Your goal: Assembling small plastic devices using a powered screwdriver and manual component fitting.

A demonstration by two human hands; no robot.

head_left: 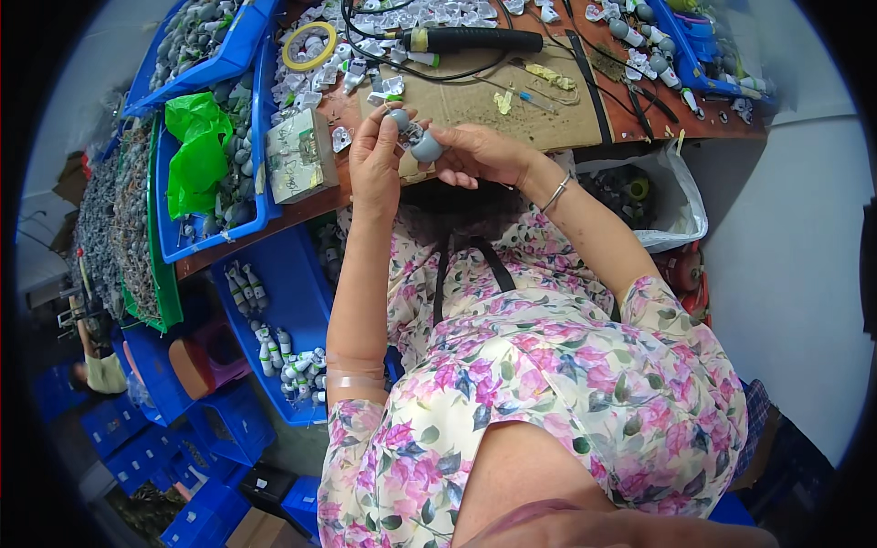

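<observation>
As your left fingers (388, 139) pinch a grey ball (399, 119), right fingers (461, 139) hold a dome (427, 147).
Likely fitting; next needs alignment.

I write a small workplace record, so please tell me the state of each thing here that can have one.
Left hand: fingers closed on grey pieces
Right hand: fingers bent, holding them too
Yellow tape roll: lying flat
Black-handled tool: lying down
Pliers: lying, handles spread
Green bag: crumpled
White bag: open at top
Lower blue tray: partly filled
</observation>
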